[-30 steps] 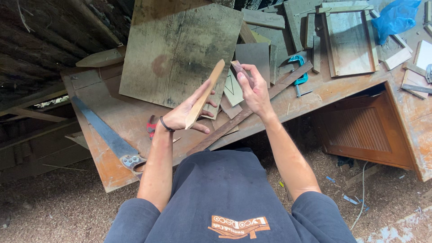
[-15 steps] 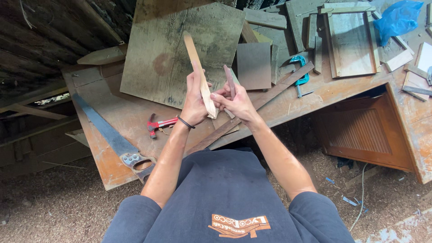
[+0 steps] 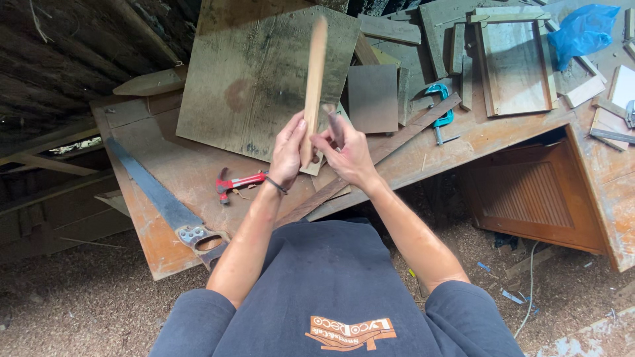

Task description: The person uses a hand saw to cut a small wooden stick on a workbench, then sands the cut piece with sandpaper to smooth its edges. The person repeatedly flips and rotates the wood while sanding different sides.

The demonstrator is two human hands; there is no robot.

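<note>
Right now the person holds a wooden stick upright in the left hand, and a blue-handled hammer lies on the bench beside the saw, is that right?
Not quite: the hammer has a red handle, not blue, as the head view shows. The rest stands: the left hand holds the wooden stick upright, and the hammer lies on the bench beside the saw.

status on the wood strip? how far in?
Done: strip is picked up, clear of the bench. In hand: left hand grips its lower end, upright; right hand holds a small blurred tool beside it. Left: no marks or cuts visible on the strip; saw and hammer lie untouched.
</note>
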